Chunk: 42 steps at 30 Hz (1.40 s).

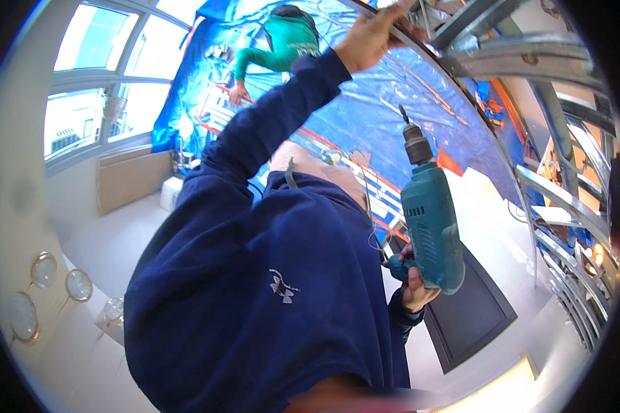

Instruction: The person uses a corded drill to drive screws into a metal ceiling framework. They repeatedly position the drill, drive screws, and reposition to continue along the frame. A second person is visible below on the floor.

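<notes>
My left arm, in a navy sleeve, reaches up to the top of the view. My left hand (368, 41) is closed round the edge of a long grey metal rail (455, 77), its fingertips partly hidden. Lower on the right, my right hand (419, 292) grips the handle of a teal power drill (430, 224). The drill tilts slightly, with its dark chuck (417, 143) and drill bit (404, 113) pointing up. The bit tip appears apart from the rail. Part of the handle and the trigger are hidden behind the fingers and drill body.
A person in a green top (289, 45) bends over beside a blue tarp (365, 103). A ladder with orange-red rails (317, 140) lies beyond my legs. Metal framing (530, 58) crowds the right side. A dark panel (472, 303), brown board (134, 180) and round glass lamps (25, 318) surround me.
</notes>
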### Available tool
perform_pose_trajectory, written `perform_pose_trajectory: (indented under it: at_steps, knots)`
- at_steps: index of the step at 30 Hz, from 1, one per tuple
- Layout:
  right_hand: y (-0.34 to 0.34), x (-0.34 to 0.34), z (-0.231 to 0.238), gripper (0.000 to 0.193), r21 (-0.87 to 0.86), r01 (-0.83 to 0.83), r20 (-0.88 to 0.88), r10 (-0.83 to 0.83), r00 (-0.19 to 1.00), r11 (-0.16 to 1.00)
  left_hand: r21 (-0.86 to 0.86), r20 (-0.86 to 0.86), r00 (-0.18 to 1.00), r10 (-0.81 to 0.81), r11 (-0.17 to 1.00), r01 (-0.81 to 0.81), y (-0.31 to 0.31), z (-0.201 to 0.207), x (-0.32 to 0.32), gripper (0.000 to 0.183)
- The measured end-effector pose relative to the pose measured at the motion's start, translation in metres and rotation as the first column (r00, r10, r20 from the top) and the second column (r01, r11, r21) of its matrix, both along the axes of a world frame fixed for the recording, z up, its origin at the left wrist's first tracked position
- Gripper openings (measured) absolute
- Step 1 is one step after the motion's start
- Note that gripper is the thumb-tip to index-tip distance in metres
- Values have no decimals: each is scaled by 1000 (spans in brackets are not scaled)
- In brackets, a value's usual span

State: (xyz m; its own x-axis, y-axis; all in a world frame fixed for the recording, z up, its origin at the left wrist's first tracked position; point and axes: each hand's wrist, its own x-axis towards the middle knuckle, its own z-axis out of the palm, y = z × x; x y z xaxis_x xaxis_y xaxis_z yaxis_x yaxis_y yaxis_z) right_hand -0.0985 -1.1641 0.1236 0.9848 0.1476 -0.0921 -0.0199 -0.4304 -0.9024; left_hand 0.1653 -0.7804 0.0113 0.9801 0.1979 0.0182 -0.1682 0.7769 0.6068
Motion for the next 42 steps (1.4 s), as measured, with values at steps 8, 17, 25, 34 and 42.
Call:
perform_pose_trajectory:
  at_steps: [8,17,25,34,42]
  knots:
    - [136,-20,2,81,-320,-119,225,197,954,940,95,-84,989,125,989,-117,-10,26,-10,52]
    - [301,13,22,76,-162,-182,409,234,882,970,-25,-1,995,99,995,-99,-9,19,-16,45]
    - [339,7,16,93,-140,-151,450,199,870,978,-67,-110,989,103,992,-111,-15,33,-20,41]
    - [378,0,3,80,-243,-45,517,169,839,969,-17,-162,985,49,998,-53,-11,32,-22,49]
    - [389,-1,-5,75,-244,23,544,117,831,970,-18,-177,982,65,997,-70,-10,37,-26,51]
